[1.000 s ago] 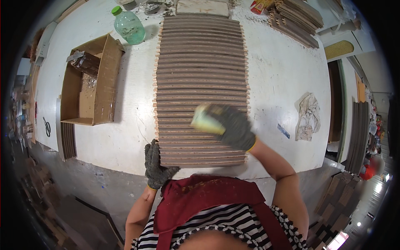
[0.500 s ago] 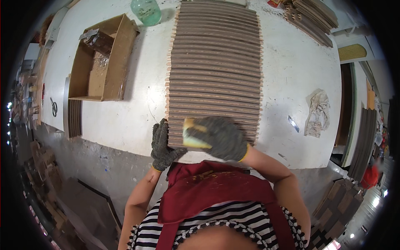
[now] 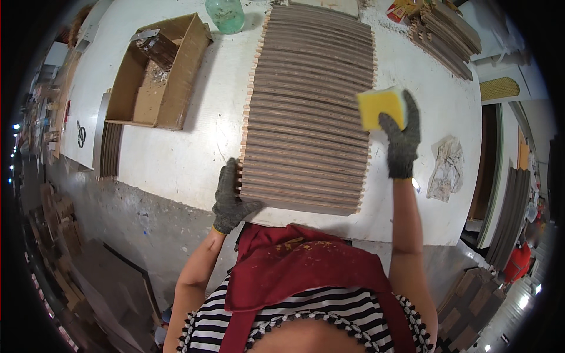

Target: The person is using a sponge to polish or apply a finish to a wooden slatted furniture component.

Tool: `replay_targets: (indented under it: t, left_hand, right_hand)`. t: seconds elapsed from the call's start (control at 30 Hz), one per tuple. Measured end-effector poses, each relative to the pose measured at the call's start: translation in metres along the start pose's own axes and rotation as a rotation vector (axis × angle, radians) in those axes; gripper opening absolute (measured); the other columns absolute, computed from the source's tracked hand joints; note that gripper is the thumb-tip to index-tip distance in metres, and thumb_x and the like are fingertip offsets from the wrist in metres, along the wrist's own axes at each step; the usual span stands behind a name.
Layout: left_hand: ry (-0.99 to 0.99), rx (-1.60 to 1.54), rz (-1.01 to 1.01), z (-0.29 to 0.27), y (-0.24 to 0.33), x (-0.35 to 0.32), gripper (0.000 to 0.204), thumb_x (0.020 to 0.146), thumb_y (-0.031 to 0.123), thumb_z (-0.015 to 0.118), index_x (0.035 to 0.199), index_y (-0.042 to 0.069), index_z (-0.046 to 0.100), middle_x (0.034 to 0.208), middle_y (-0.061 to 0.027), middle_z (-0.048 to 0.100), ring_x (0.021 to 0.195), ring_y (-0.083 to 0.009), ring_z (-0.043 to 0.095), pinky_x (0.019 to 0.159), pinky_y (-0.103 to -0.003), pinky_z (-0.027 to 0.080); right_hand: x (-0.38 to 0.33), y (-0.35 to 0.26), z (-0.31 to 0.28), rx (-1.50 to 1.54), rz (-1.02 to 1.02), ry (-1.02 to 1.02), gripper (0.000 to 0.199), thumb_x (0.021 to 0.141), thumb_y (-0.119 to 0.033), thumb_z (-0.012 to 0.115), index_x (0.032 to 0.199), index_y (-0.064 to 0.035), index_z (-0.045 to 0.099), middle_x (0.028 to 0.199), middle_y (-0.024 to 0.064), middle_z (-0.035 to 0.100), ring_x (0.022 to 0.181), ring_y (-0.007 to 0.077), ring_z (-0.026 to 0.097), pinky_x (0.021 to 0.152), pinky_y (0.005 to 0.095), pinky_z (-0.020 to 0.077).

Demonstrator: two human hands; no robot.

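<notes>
Currently the right hand (image 3: 402, 141) is extended forward, arm nearly straight, gloved grip closed on a yellow sponge (image 3: 381, 107) — sponge sits at the right edge of the slats (image 3: 309, 112), about mid-length. Left hand (image 3: 229, 197) is gloved too, elbow bent, fingers pressed flat against the near left corner of the slats; grip holds nothing, only braces the edge.

Slats lie side by side as one ribbed brown panel on a white surface (image 3: 182, 153). Open cardboard box (image 3: 156, 73) to the left, green jar (image 3: 225, 15) at the far edge, crumpled rag (image 3: 445, 167) to the right, more slat stacks (image 3: 447, 35) far right. Workshop floor below — dusty, with wood offcuts along the left.
</notes>
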State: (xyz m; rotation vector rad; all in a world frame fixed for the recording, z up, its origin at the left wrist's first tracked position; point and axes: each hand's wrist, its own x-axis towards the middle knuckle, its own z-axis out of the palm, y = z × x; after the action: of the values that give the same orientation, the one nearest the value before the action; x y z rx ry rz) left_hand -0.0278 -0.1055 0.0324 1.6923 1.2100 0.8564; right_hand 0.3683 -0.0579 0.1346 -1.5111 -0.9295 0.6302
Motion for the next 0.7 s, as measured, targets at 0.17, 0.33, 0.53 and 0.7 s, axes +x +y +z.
replay_targets:
  t: [0.17, 0.33, 0.53, 0.7]
  left_hand:
    - [0.228, -0.13, -0.063, -0.012, 0.049, 0.006, 0.117, 0.067, 0.03, 0.091, 0.156, -0.001, 0.021, 0.159, -0.0181, 0.031, 0.148, -0.0297, 0.027, 0.121, -0.042, 0.024]
    - [0.16, -0.29, -0.062, 0.016, 0.114, 0.027, 0.106, 0.072, 0.026, 0.088, 0.154, -0.001, 0.028, 0.159, -0.017, 0.032, 0.147, -0.0276, 0.029, 0.12, -0.04, 0.026]
    - [0.268, -0.316, -0.05, 0.043, 0.137, 0.061, 0.109, 0.065, 0.019, 0.092, 0.153, 0.002, 0.03, 0.149, -0.0145, 0.043, 0.138, -0.0255, 0.041, 0.115, -0.04, 0.035]
    - [0.367, -0.606, -0.137, 0.026, 0.128, 0.073, 0.096, 0.068, 0.022, 0.092, 0.145, 0.002, 0.039, 0.144, -0.0137, 0.046, 0.13, -0.0247, 0.049, 0.108, -0.038, 0.042]
  right_hand:
    - [-0.043, -0.01, 0.057, 1.267, 0.757, -0.241, 0.045, 0.097, -0.026, 0.061, 0.132, -0.0014, 0.05, 0.126, 0.0173, 0.058, 0.116, 0.0319, 0.057, 0.103, 0.0475, 0.0483]
    - [-0.065, -0.015, 0.1, 1.147, 0.78, -0.56, 0.04, 0.102, -0.038, 0.049, 0.128, -0.0072, 0.052, 0.127, 0.0147, 0.057, 0.116, 0.0295, 0.056, 0.098, 0.0436, 0.0495]
    - [-0.085, -0.025, 0.144, 1.613, 1.076, -0.668, 0.047, 0.098, -0.041, 0.058, 0.131, -0.0085, 0.054, 0.127, 0.0141, 0.059, 0.112, 0.0271, 0.06, 0.097, 0.0406, 0.0522]
    - [-0.099, -0.045, 0.166, 1.497, 1.036, -0.771, 0.048, 0.101, -0.038, 0.054, 0.137, -0.0062, 0.049, 0.13, 0.0143, 0.057, 0.115, 0.0278, 0.057, 0.1, 0.0421, 0.0493]
